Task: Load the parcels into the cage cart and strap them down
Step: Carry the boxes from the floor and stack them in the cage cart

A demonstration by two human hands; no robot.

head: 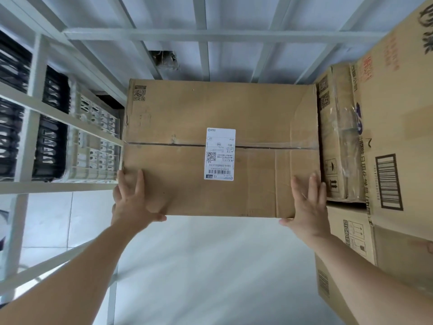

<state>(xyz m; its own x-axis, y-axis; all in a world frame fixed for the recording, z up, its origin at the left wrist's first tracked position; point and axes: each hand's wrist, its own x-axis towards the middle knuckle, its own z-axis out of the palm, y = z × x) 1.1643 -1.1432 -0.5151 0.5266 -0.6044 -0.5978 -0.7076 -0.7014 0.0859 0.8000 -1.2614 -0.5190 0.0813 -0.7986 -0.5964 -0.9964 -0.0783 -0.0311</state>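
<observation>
A large brown cardboard parcel with a white shipping label lies flat inside the white cage cart, against its back bars. My left hand lies on the parcel's near left corner, fingers straight on top and thumb along the front edge. My right hand lies the same way on the near right corner. Beside it on the right stand a taped narrow parcel and a tall printed box.
The cart's left side frame rises at the left, with black and white plastic crates stacked behind it. Another carton sits at the lower right. The cart's pale floor shows in front of the parcel.
</observation>
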